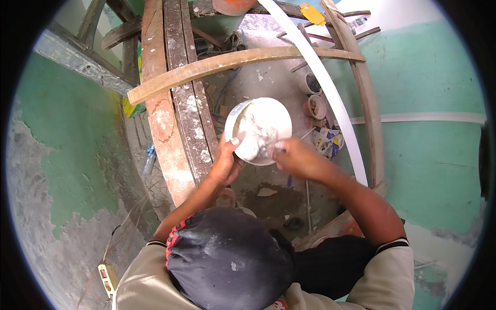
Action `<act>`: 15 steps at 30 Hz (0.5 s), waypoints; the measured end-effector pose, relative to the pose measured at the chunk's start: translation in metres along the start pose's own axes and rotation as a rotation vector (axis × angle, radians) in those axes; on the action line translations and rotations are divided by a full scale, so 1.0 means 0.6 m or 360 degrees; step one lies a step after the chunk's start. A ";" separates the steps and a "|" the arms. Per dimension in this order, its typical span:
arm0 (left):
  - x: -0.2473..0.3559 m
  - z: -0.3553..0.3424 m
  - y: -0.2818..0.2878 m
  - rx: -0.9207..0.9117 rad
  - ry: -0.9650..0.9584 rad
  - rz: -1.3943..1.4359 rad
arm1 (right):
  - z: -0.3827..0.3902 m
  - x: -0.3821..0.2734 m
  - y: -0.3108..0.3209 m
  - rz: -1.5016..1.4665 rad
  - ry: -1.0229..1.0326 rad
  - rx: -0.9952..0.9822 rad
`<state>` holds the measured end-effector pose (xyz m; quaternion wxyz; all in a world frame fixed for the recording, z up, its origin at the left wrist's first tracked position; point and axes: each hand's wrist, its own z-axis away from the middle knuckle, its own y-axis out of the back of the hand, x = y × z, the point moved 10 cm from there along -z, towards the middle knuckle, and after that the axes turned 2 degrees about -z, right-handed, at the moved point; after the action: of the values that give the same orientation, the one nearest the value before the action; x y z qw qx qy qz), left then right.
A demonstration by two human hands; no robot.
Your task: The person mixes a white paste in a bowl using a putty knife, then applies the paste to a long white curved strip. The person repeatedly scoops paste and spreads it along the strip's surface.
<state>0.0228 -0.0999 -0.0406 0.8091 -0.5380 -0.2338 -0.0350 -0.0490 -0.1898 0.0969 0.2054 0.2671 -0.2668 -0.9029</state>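
Mixing step, frame centre: left hand (226, 164) gripping white bowl (260, 129); right hand (295, 157) clenched on stirring tool (268, 150); next likely needs steady bowl support.

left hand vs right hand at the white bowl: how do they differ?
The left hand grips the rim of the white bowl from its left side, thumb hooked over the edge. The right hand sits on the bowl's right, closed around a thin tool reaching into the white paste. Both are bare and touch the bowl area.
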 end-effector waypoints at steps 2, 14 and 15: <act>-0.017 0.006 -0.003 -0.0044 0.0077 -0.0098 | -0.013 0.024 0.026 -0.0477 -0.0155 0.0119; 0.001 0.016 -0.001 0.0015 0.0165 -0.0020 | 0.055 -0.054 0.086 0.0722 0.0436 0.0548; 0.003 0.009 -0.004 0.0025 0.0166 -0.0063 | 0.054 -0.069 0.098 0.0820 0.0532 0.0668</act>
<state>0.0221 -0.0958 -0.0363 0.8235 -0.5244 -0.2022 -0.0771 -0.0227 -0.2016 0.1702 0.4075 0.3713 -0.4673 -0.6912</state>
